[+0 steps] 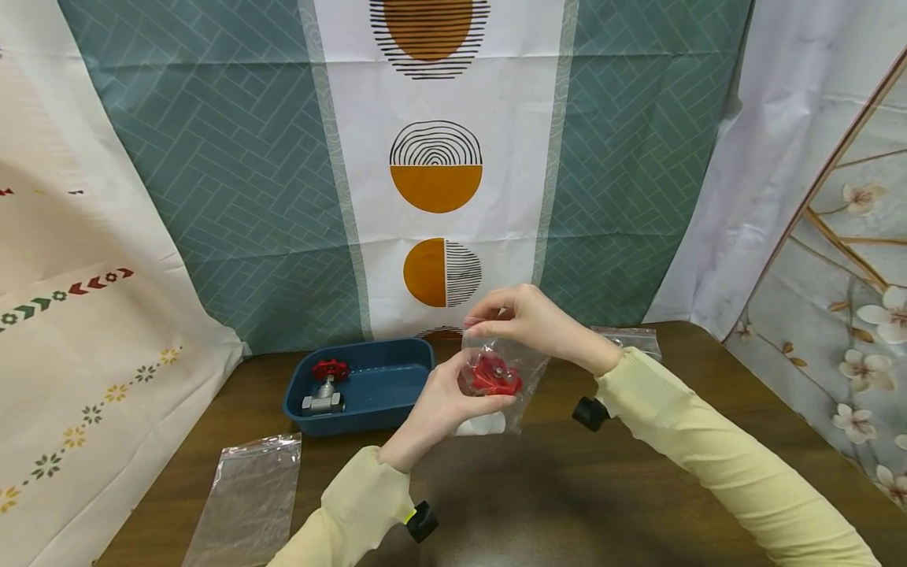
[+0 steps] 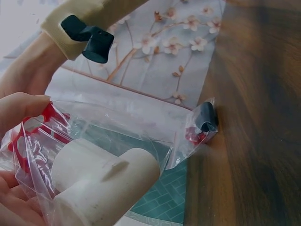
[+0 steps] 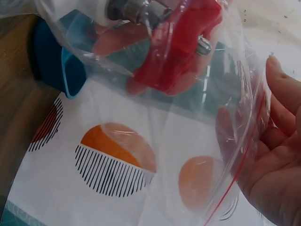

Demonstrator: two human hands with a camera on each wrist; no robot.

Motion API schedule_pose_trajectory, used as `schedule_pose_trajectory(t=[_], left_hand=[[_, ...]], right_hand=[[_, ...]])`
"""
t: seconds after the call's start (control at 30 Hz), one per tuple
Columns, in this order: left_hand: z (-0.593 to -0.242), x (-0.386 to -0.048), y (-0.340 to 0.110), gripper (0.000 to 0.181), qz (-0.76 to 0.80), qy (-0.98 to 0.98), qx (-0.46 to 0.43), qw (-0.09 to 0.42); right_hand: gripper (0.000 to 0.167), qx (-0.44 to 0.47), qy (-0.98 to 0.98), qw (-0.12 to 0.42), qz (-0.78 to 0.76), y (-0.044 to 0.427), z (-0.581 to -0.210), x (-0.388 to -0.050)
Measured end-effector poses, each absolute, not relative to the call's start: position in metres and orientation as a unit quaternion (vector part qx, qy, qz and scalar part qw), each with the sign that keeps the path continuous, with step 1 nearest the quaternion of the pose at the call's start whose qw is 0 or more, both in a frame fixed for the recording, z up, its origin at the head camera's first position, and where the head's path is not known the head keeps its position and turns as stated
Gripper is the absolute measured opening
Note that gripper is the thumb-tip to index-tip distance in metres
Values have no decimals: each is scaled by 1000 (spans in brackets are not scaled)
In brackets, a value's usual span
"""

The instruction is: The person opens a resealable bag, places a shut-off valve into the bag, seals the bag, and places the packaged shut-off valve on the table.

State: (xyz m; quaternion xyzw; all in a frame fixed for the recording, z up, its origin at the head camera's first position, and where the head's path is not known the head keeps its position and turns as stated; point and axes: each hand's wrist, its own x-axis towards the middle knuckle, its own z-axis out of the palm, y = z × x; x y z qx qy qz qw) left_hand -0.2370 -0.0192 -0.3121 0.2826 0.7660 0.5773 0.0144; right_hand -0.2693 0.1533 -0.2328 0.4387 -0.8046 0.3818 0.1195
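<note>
Above the table (image 1: 567, 496), the left hand (image 1: 448, 398) grips a bagged valve (image 1: 494, 374), right hand (image 1: 520, 321) pinching the bag (image 1: 533, 379)

Held zip bag (image 1: 526, 379): thin clear plastic, glossy, crinkled, with sharp highlights. Inside, white valve body (image 2: 106, 181): smooth, plastic-looking, low sheen. Red valve handle (image 3: 181, 52): smooth, moderate gloss; its screw (image 3: 203, 45) is shiny metal. Stem fitting (image 3: 141, 11): bright, polished-looking metal.

Blue tray (image 1: 390, 386): smooth plastic, soft sheen. Valve (image 1: 323, 402) in it: grey metal, satin; its handwheel (image 1: 331, 369) red, material uncertain.

Flat bag (image 1: 244, 496): clear plastic film, glossy along the top strip. Tabletop (image 1: 609, 488): dark wood grain, satin. Backdrop (image 1: 631, 157): printed cloth, matt, creased. Sleeve (image 1: 723, 465): soft matt cloth.
</note>
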Motion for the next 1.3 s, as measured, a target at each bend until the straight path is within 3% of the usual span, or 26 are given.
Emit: schedule_pose_trajectory(t=[0.23, 0.47, 0.83, 1.13, 1.3], left_hand=[[-290, -218, -20, 45, 572, 761, 308, 9], [-282, -214, -19, 47, 557, 767, 318, -6], [-283, -214, -19, 49, 567, 762, 313, -2], [-284, -214, -22, 45, 563, 772, 297, -3], [-284, -214, -23, 45, 570, 770, 287, 0]], right_hand=[[3, 469, -803, 143, 339, 151, -232, -268], [6, 491, -793, 189, 307, 150, -231, -268], [3, 463, -792, 155, 368, 152, -231, -264], [19, 448, -794, 126, 391, 155, -231, -266], [18, 419, -823, 114, 367, 160, -232, -267]])
